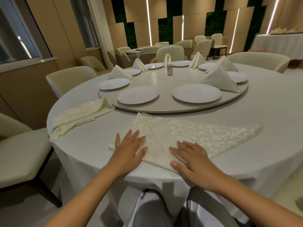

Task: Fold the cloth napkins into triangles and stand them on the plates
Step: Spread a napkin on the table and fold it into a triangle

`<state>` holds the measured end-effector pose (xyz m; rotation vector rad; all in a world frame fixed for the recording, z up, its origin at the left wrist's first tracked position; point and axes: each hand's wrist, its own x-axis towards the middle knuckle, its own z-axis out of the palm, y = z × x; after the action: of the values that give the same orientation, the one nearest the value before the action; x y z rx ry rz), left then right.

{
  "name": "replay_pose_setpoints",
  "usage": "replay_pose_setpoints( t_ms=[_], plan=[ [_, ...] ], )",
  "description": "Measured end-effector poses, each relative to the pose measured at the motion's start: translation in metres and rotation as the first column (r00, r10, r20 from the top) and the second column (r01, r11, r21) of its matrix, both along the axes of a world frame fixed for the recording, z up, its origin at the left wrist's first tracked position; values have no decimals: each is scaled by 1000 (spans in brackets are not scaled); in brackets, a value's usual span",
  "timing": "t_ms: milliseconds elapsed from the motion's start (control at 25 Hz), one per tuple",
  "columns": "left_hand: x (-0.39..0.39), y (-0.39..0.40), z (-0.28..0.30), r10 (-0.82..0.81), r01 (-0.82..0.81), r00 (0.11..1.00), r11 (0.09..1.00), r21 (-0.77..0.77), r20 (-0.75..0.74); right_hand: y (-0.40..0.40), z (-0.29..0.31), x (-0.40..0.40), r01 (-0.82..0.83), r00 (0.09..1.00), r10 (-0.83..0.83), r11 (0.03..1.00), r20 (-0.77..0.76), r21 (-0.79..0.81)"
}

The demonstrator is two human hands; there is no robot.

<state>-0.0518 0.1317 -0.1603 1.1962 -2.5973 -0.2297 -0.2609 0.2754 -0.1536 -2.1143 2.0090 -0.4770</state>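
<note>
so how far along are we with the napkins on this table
Done: six folded napkins, like this one, stand by the far plates. In hand: left hand and right hand press flat a half-folded napkin. Left: three bare near plates, e.g., and the unfolded pile.

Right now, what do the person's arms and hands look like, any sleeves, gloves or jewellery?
Both forearms are bare up to the frame's edge, with no sleeves in view. The left hand and right hand wear no gloves, and no rings, watch or bracelet show. The fingernails look short and unpainted.
</note>
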Motion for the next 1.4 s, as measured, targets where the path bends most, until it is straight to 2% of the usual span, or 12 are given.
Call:
replay_pose_setpoints(
  t_ms=[80,160,240,320,440,600,760,1000,1160,1280,1400],
  plan=[
    [-10,21,5,-112,113,959,994,-14,-260,4,3,-18,-14,999,18,996,43,-93],
    [-25,47,11,-231,251,910,968,14,-345,11,4,-37,-23,996,34,993,84,-119],
    [-43,71,14,-316,337,899,941,19,-303,16,4,-52,-25,992,40,992,119,-121],
    [-55,82,12,-336,342,912,940,-17,-233,20,5,-61,-27,986,47,992,161,-124],
    [-62,84,12,-286,291,935,957,-8,-208,22,5,-69,-37,980,64,989,186,-145],
    [-64,85,20,-255,261,953,965,11,-162,18,6,-71,-35,991,57,984,123,-174],
    [-46,79,29,-144,184,971,960,210,-192,23,8,-70,-60,997,67,980,30,-190],
    [2,70,50,-219,206,976,918,337,0,26,26,-62,-95,995,91,989,-38,-113],
    [-24,83,50,-204,243,966,928,283,-162,9,50,-54,-154,986,154,988,-66,8],
    [-54,92,43,-157,209,959,953,219,-234,-3,63,-54,-162,985,165,985,-51,52],
    [-61,89,40,-43,121,949,965,234,-312,-11,77,-60,-110,976,143,975,-166,195]
  ],
)
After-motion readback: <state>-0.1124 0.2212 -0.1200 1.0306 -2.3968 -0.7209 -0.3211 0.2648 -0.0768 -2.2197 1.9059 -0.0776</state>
